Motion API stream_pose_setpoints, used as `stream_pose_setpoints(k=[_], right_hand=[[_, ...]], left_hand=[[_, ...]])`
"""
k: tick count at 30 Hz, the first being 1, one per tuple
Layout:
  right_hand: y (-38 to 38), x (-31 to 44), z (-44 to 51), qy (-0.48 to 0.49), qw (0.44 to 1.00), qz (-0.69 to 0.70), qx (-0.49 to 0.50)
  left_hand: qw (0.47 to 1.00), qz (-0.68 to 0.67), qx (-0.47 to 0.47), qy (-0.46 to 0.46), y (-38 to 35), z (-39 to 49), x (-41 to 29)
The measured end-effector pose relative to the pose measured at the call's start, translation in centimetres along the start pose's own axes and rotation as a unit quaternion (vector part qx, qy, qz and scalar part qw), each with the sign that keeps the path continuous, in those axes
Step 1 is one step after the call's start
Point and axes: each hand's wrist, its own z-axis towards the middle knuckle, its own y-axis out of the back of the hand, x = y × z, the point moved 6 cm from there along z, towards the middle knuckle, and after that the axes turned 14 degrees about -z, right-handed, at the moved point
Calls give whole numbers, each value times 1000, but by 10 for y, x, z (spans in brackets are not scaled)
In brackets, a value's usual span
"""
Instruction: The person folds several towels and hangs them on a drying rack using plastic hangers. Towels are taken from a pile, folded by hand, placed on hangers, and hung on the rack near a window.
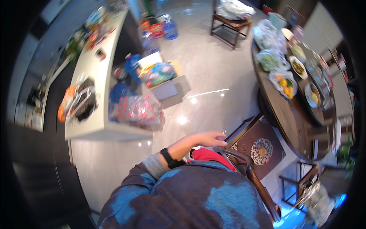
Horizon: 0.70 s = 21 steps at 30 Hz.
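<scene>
My left hand (211, 139) reaches across in front of my body, palm down, with the thumb apart from the fingers and nothing held. A black band circles that wrist. The fingertips are beside a dark wooden armchair (253, 169); whether they touch its frame I cannot tell. Its brown seat cushion (276, 150) bears a round ornate pattern. The chair's curved rail runs along the right side of my torso. At the rail's lower end a small part of my right hand (277, 208) seems to show, mostly hidden. Below my left hand is red cloth (213, 157).
On the right, a round wooden table (286, 114) carries bagged vegetables (270, 61), oranges (286, 86) and dishes. A counter (95, 68) stands left. Beside it on the floor are wrapped bottles (140, 110), an open carton (164, 90) and water jugs (170, 27). Another chair (231, 25) stands ahead.
</scene>
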Motion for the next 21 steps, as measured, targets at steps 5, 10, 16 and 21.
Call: stream_pose_setpoints(k=[5,10,16,21], right_hand=[[-56,51,-1,-38,999,-26,18],[-169,120,19,-47,988,-36,145],[-318,169,31,-96,926,-54,362],[-399,226,44,-81,871,-37,484]], left_hand=[[995,0,-94,21,98,14,-31],[994,-68,-81,6,160,44,-78],[994,-69,-79,35,251,91,-97],[997,-29,-77,3,337,127,-138]])
